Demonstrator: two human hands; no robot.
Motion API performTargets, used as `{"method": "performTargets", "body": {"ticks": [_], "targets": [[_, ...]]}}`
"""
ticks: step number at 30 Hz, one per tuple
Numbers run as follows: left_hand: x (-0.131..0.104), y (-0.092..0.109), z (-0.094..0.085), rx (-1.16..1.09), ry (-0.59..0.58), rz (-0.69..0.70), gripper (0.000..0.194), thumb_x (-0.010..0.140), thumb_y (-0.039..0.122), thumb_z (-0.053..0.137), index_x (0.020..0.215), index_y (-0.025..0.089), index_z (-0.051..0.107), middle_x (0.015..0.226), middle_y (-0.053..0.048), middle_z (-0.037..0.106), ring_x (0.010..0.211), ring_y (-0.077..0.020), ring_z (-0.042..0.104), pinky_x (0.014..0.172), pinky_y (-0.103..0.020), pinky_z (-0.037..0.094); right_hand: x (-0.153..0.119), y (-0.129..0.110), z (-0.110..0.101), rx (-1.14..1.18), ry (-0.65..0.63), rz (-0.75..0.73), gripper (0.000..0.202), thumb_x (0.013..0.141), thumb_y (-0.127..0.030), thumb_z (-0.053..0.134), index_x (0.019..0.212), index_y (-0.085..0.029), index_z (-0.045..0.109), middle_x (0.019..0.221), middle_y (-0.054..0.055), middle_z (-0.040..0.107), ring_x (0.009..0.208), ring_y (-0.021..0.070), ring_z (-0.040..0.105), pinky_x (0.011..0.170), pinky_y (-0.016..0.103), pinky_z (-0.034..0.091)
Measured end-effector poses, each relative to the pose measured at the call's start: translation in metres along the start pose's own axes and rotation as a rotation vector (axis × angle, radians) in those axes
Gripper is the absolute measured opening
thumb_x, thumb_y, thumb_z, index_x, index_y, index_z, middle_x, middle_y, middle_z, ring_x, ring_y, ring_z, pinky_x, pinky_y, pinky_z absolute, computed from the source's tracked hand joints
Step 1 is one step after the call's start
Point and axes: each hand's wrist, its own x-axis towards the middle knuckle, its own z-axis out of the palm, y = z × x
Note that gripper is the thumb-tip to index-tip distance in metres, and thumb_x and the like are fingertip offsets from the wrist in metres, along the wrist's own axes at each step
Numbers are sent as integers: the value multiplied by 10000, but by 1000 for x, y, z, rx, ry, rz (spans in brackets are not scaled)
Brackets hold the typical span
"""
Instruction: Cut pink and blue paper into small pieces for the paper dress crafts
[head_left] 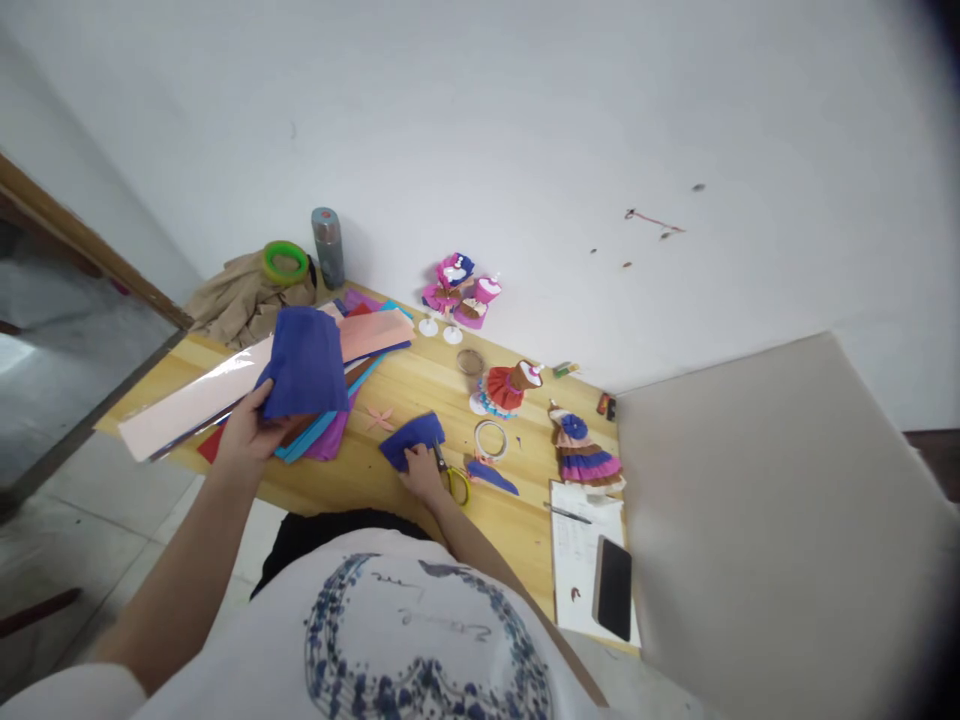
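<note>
My left hand [256, 420] grips a folded dark blue sheet [306, 362] by its lower left edge, above a pile of coloured paper. My right hand [421, 470] rests on a smaller dark blue piece [414, 436] lying on the wooden table, its fingers bent against the lower edge. Scissors with yellow handles [457, 485] lie just right of that hand, blades touching the blue piece. A thin blue scrap [493, 476] lies further right. Between the hands is a small pink star-shaped piece [380, 417].
Coloured sheets [375, 335] cover the table's left part. Several small paper dresses [504, 388] stand or lie behind and right. Tape rolls [491, 440], a flask [328, 248], brown cloth [244, 300], and a phone [613, 588] with a pen [568, 514] on white paper [574, 560] are around. A wall borders the back.
</note>
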Motion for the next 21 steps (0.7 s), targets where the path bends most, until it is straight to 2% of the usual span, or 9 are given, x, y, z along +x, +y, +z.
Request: {"method": "performTargets", "body": {"ticks": [2,6,9,12,14,17,19,21], "targets": [[-4,-1,-2,0,22,-4,323,913,62,470,1177,140,638,896,-74,771,735,-170,735,675,-284,625,20,-3,-11,-50,4,-29,286,687,-79,649,962,-120,717,1135,164,626,1087,284,553,1021,432,401],[-7,-3,-4,-15,63,12,355,892,23,487,1183,155,641,848,-59,772,675,-157,727,631,-259,617,66,-18,-54,-57,97,-122,306,715,-96,608,1000,-122,718,1103,145,627,1070,263,565,1028,392,407],[-11,3,-4,-44,54,36,346,891,22,482,1153,167,655,815,-42,769,662,-162,726,626,-271,620,94,-41,-86,-12,165,-206,311,728,-154,618,1020,-139,723,1086,123,626,1033,253,584,988,378,445],[-19,13,-4,-68,44,65,339,890,23,482,1122,183,671,812,-31,769,664,-163,726,638,-277,622,119,-72,-108,58,207,-282,389,740,-209,619,1114,-146,702,1146,120,607,989,235,601,952,376,474],[-24,18,-4,-88,52,72,343,896,18,468,1115,182,675,798,-25,767,647,-152,722,628,-257,617,133,-94,-115,109,214,-321,448,733,-229,630,1172,-153,679,1184,123,596,1023,241,594,978,391,461],[-31,18,-3,-111,63,42,355,902,17,464,1149,177,663,782,-25,764,627,-142,716,603,-229,607,150,-124,-115,186,171,-343,473,696,-245,678,1161,-157,683,1211,132,599,1117,267,564,1044,419,409],[-35,11,1,-92,64,-27,338,900,37,488,1170,157,651,767,-42,760,604,-154,710,580,-239,604,151,-139,-108,242,97,-337,439,695,-305,712,1111,-165,696,1195,131,624,1153,281,552,1060,439,390],[-38,1,8,-64,39,-114,310,899,55,501,1171,108,640,757,-70,755,607,-171,712,580,-257,606,142,-149,-99,309,-6,-325,407,750,-438,684,1065,-181,697,1143,120,662,1135,275,574,1033,455,417]]}}
